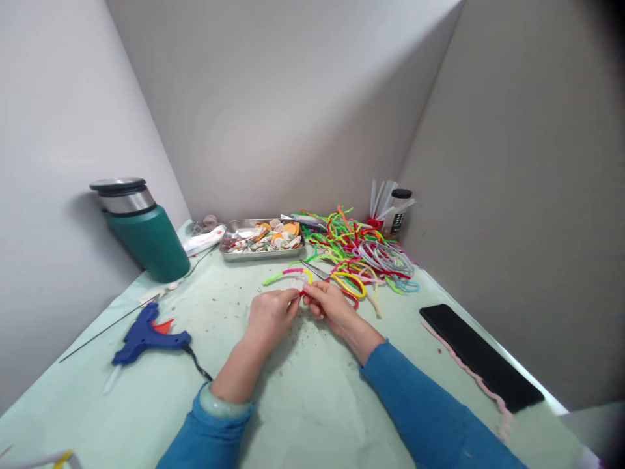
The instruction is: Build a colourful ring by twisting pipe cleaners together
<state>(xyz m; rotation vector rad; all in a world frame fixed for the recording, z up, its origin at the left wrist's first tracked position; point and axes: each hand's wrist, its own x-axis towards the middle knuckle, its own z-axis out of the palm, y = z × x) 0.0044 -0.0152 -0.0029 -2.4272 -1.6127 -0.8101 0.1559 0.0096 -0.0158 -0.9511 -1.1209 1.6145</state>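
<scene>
My left hand [274, 314] and my right hand [329, 305] meet over the middle of the table, fingertips pinched together. Between them runs a multicoloured pipe cleaner [293, 271], with green, pink and yellow stretches curving up beyond the fingers and a red part at the fingertips. Both hands are closed on it; the exact grip is partly hidden by the fingers. Just past my right hand lie scissors [352, 284] with yellow and red handles, their blades pointing to the upper left.
A blue glue gun [149, 335] and a green bottle [151, 244] stand at left. Behind are a metal tray [263, 256] of round pieces and a heap of pipe cleaners [342, 234]. A dark-capped jar [398, 213] stands back right; a black phone [481, 355] lies at right.
</scene>
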